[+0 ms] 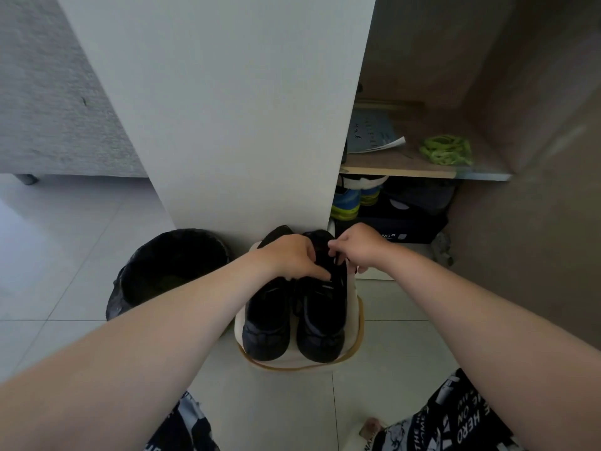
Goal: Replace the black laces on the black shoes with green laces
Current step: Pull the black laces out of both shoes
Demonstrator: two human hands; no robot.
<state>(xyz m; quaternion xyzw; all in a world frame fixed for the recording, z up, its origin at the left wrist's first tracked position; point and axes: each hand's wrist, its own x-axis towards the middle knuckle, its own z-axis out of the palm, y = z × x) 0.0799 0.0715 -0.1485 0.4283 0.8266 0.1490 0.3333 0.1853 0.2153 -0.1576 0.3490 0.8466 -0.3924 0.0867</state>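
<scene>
Gripping black shoes (266, 323) on a stool (355, 320) over floor tiles (393, 353), left hand (286, 255) steadies; right hand (361, 245) pinches lace (338, 256)

Both forearms reach forward, left grip (289, 258) palm-down, right grip (357, 250) pinching fingertips together.

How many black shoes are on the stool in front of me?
2. Both stand side by side on the white stool: left shoe, and right shoe, whose lace the right hand pinches.

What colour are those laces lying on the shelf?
Bright green laces, clearest in the head view.
</scene>
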